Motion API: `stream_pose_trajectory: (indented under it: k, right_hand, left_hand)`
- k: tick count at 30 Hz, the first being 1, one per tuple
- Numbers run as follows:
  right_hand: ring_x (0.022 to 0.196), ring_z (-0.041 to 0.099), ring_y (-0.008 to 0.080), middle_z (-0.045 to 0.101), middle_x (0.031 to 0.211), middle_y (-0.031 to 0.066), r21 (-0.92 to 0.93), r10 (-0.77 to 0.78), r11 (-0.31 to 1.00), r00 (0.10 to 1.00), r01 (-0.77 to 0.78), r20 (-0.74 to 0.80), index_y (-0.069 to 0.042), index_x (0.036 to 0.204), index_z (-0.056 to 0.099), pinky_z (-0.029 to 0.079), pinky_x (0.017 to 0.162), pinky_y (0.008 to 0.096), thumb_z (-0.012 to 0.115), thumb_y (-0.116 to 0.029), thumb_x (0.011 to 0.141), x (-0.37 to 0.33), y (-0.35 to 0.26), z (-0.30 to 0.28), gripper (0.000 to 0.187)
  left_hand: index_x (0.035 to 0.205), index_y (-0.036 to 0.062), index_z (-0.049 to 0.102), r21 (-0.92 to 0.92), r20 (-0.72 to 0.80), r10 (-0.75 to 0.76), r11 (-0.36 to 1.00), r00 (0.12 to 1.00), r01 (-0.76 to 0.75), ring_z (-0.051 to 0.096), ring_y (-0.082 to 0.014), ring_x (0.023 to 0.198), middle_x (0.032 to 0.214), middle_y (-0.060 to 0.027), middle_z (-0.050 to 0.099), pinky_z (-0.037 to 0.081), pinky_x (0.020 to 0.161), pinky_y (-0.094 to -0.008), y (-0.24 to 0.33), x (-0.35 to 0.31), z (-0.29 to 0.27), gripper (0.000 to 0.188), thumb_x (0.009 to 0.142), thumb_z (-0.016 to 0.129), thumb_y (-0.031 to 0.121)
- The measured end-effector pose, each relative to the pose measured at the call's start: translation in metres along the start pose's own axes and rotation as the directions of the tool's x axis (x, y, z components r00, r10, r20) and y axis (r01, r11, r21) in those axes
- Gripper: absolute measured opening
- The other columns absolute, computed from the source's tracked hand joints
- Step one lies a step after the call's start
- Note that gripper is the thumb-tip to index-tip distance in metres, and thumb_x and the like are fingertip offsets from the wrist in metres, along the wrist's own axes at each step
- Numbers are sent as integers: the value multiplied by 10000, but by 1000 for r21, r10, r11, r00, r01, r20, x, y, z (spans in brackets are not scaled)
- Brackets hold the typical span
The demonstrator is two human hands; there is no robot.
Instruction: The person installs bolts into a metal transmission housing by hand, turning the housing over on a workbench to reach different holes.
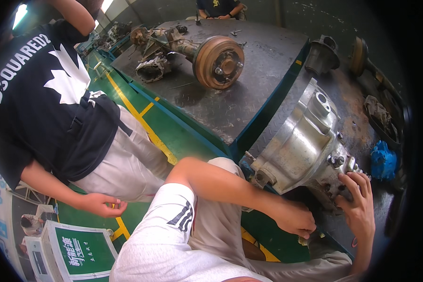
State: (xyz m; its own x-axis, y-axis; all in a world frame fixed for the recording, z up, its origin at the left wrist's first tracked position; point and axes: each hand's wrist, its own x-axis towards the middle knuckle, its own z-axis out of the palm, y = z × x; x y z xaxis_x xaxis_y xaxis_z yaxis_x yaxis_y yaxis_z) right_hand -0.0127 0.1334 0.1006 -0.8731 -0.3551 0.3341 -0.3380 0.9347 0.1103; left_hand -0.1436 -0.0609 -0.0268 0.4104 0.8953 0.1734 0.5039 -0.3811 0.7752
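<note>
A large silver metal gearbox housing (298, 141) lies on the dark bench at the right, its wide bell end toward the far left. My right hand (359, 202) rests against its near right end, beside several bolts and fittings; the fingers are bent and apart, with the thumb low. Just left of it, below the housing and by the bench edge, my left hand (293, 220) is closed in a fist. A small yellowish-green scrap (303, 241) shows under that fist; whether the fingers hold it or something else is hidden.
A blue metal part (383, 160) and a dark cone-shaped casing (322, 55) stand on the bench. Across a gap, another table (183, 101) bears an axle with a rusty brake drum (218, 62). A person in a black shirt (56, 89) stands close at left; another sits far back.
</note>
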Motion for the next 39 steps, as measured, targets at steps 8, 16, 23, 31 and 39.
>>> stream_pose_trajectory:
  k: [8,16,23,31,39]
  right_hand:
    - [1340,587,365,644,1449,110,-3,-2,1000,1000,2,8,-59,872,733,479,1139,580,732,-116,690,3,1,0,190]
    - [1344,593,355,655,1435,100,-22,-5,1000,1000,4,-6,-60,848,720,482,1141,569,724,-116,702,5,0,3,156]
    - [1362,585,366,648,1453,113,-12,15,1000,999,-15,30,-57,854,745,465,1161,574,740,-113,695,-7,-6,-5,168]
    - [1372,602,304,614,1550,65,7,-95,995,995,95,-27,-67,836,715,533,1093,486,762,-162,739,7,7,2,145]
    - [1369,601,329,657,1504,69,51,-76,996,997,77,-14,-79,899,757,536,1111,502,820,-150,676,-7,9,-2,242]
  left_hand:
    - [1058,34,686,10,6,-2,1000,1000,2,720,-391,998,1006,-162,725,568,864,-499,-1,0,-1,282,1078,648,313]
    - [1070,31,687,-4,20,-31,1000,999,31,719,-394,1010,1013,-166,727,569,869,-509,1,-3,-3,281,1074,648,309]
    - [1092,26,679,-21,65,-6,1000,998,7,711,-413,995,1001,-182,704,565,874,-524,2,7,5,306,1083,635,329]
    - [1163,-3,641,10,54,-76,997,996,76,692,-397,991,995,-194,659,552,871,-518,9,-10,-1,346,1094,636,336]
    - [1234,1,633,51,167,-102,994,981,94,678,-380,1005,1054,-172,644,552,868,-505,29,-5,-7,347,1100,629,320]
